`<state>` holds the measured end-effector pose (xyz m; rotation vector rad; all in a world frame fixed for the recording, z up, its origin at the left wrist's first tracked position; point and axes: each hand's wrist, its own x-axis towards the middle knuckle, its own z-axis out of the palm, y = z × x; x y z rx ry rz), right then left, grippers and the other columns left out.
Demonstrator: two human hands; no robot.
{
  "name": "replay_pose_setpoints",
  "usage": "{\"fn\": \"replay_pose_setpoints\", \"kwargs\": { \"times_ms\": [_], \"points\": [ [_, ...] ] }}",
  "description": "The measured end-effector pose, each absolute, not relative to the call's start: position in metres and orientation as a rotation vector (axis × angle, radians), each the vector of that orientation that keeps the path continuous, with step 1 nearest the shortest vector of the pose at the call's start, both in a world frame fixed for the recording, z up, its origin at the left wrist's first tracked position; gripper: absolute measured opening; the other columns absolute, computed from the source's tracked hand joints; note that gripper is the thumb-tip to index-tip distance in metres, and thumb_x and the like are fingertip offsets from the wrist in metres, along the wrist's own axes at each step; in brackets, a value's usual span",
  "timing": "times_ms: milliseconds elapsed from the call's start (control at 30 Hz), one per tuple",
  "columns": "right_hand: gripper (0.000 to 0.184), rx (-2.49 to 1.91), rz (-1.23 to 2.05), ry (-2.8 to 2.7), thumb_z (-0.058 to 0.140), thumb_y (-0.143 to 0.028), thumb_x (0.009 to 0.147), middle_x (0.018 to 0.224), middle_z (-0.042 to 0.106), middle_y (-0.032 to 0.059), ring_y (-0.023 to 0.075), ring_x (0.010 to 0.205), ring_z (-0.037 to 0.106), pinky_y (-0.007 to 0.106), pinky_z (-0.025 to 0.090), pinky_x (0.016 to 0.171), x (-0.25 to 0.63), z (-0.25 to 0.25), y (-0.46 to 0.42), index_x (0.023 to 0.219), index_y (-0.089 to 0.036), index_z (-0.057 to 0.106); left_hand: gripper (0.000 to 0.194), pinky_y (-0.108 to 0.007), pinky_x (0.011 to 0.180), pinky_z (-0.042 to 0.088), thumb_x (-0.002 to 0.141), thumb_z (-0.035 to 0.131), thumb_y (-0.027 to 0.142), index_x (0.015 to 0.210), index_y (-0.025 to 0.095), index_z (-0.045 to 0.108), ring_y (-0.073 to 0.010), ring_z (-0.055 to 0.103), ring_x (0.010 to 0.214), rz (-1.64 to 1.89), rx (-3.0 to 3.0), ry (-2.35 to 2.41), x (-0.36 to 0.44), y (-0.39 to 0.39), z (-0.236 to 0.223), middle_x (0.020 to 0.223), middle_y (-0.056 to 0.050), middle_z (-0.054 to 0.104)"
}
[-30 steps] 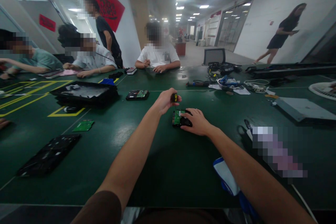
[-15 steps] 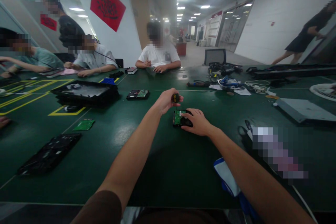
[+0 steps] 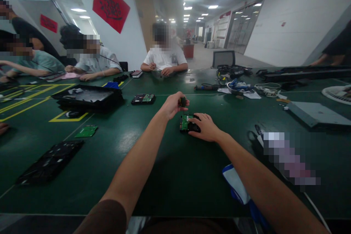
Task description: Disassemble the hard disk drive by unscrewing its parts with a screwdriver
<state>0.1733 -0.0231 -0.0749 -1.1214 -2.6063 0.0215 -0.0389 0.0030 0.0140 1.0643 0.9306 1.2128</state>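
A hard drive [image 3: 185, 123] with its green circuit board facing up lies on the table in front of me. My right hand [image 3: 205, 127] grips it from the right, thumb at the near side and fingers over the board. Above its far edge, my left hand [image 3: 175, 105] is closed around the dark, stubby handle of a screwdriver [image 3: 182, 101]. The thin shaft points down at the board; whether the tip sits in a screw is too small to tell. Another hard drive [image 3: 143, 98] lies farther off to the left.
At left are a loose green circuit board [image 3: 86, 131], a black plastic part [image 3: 51, 161] and a black tray [image 3: 87, 95]. Blue-white gloves [image 3: 237, 182] lie under my right forearm. A grey metal case [image 3: 319, 114] is at right. A person [image 3: 165, 60] sits opposite.
The screwdriver handle has turned slightly in my left hand. My right hand and the hard drive stay put. At the left and right edges, standing people have moved.
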Motion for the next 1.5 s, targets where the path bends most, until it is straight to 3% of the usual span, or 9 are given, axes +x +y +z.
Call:
{"fn": "replay_pose_setpoints", "kwargs": {
  "times_ms": [133,467,767,1033,1300,1500],
  "points": [
    [0.066,-1.121,0.024,-2.601,0.06,-0.066,0.086,0.148,0.044,0.0141,0.0373,0.139,0.036,0.059,0.021,0.115,0.1736,-0.0755,-0.0226,0.141,-0.029,0.054,0.024,-0.023,0.049,0.049,0.076,0.06,0.035,0.077,0.013,0.07,-0.016,0.059,0.073,1.321,1.228,1.07,-0.0416,0.0035,0.014,0.086,-0.01,0.064],
    [0.065,-1.112,0.027,-2.595,0.06,-0.065,0.086,0.148,0.044,0.0139,0.0372,0.139,0.036,0.06,0.021,0.115,0.1739,-0.0777,-0.0217,0.141,-0.03,0.054,0.019,-0.029,0.059,0.056,0.078,0.062,0.032,0.085,0.015,0.062,-0.0189,0.067,0.072,1.251,1.031,0.963,-0.0407,0.0031,0.0139,0.081,-0.01,0.069],
    [0.066,-1.116,0.031,-2.595,0.06,-0.066,0.086,0.148,0.044,0.0136,0.0371,0.139,0.036,0.06,0.02,0.116,0.1742,-0.0768,-0.0221,0.141,-0.029,0.054,0.024,-0.023,0.05,0.049,0.078,0.059,0.035,0.077,0.013,0.07,-0.0159,0.061,0.07,1.3,1.238,1.076,-0.0453,0.0041,0.0143,0.081,-0.009,0.065],
    [0.066,-1.128,0.033,-2.6,0.059,-0.065,0.086,0.149,0.043,0.013,0.0375,0.14,0.034,0.061,0.018,0.116,0.1731,-0.0752,-0.0236,0.141,-0.03,0.054,0.018,-0.028,0.056,0.054,0.079,0.061,0.03,0.087,0.015,0.061,-0.0185,0.067,0.072,1.211,1.026,0.928,-0.0388,0.0026,0.0148,0.082,-0.01,0.069],
    [0.067,-1.13,0.046,-2.601,0.059,-0.067,0.086,0.148,0.043,0.0139,0.0374,0.139,0.035,0.06,0.019,0.116,0.1734,-0.0744,-0.0238,0.141,-0.029,0.054,0.023,-0.022,0.052,0.048,0.077,0.061,0.034,0.081,0.014,0.07,-0.0154,0.061,0.071,1.294,1.246,1.064,-0.044,0.0028,0.0133,0.082,-0.008,0.066],
    [0.066,-1.123,0.033,-2.602,0.059,-0.067,0.086,0.148,0.044,0.0139,0.0376,0.139,0.036,0.061,0.02,0.116,0.1728,-0.075,-0.0236,0.141,-0.03,0.054,0.02,-0.026,0.055,0.052,0.079,0.061,0.033,0.088,0.015,0.061,-0.0188,0.066,0.073,1.18,1.059,0.9,-0.0388,0.0015,0.0138,0.081,-0.011,0.068]
  ]
}}
